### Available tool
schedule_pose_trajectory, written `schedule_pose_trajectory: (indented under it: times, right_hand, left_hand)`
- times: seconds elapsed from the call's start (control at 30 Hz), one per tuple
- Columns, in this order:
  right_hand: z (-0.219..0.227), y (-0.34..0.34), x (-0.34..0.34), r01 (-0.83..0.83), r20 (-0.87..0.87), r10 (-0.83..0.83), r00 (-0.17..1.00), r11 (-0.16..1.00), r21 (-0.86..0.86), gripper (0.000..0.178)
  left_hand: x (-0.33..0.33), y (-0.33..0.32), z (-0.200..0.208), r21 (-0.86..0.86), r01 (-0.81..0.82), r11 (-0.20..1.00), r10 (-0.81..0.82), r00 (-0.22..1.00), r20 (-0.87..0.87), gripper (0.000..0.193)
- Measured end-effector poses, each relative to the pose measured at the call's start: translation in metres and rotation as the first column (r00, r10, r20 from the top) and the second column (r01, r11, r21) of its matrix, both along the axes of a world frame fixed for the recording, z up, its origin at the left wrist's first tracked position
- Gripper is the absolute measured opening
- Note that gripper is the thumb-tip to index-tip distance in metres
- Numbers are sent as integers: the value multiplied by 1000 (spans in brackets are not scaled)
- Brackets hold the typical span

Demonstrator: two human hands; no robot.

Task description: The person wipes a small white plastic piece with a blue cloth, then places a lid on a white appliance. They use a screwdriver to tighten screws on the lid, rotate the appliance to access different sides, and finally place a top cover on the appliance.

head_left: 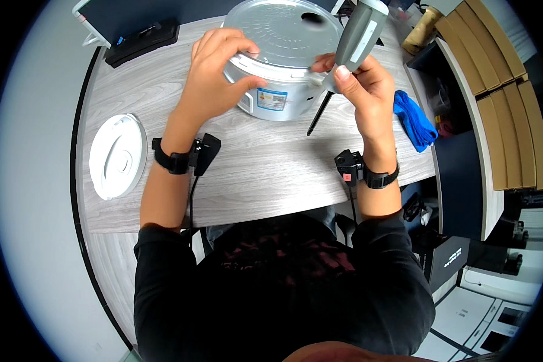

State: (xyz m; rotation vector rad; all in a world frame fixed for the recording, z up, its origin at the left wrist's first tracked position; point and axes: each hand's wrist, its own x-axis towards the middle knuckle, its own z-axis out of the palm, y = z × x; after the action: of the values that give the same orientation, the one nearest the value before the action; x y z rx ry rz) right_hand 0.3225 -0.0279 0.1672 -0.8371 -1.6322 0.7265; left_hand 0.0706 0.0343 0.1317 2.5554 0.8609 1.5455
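Evidently, a round, silver-grey metal vessel with a ridged, flat top [277, 39] is being steadied at the upper centre of the frame; its rim is spanned by the left hand [214, 81], fingers laid over the top and thumb set against the side wall, probably so that it is kept from sliding; a grey-handled screwdriver with a dark shaft [357, 45] is gripped by the right hand [368, 90] low on the handle, its tip angled down and kept apart from the vessel, perhaps to leave the fingertips free near the rim; whether the rim is pressed by them cannot be told, since part of it is hidden by the handle; a white oval plastic lid [117, 158] is placed at the left, well out of the way; a crumpled blue cloth [414, 120] is seen at the right, near stacked brown cardboard boxes [507, 114].
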Motion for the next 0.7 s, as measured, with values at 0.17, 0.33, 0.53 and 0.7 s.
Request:
schedule_pose_trajectory:
  times: [0.17,0.33,0.53,0.7]
  right_hand:
    - [-3,4,5,37,-22,-38,999,999,-9,26]
    - [-7,11,11,50,-133,-55,990,998,-43,26]
    - [-9,21,24,43,-118,-47,992,999,-30,24]
    - [-14,12,55,88,-69,-86,994,996,29,24]
  left_hand:
    - [18,-13,-4,43,-81,996,79,996,48,43]
    - [37,-17,-10,32,-146,989,143,985,101,45]
    - [52,-26,-8,13,-276,961,275,960,52,46]
    - [63,-45,5,69,-254,965,248,965,85,31]
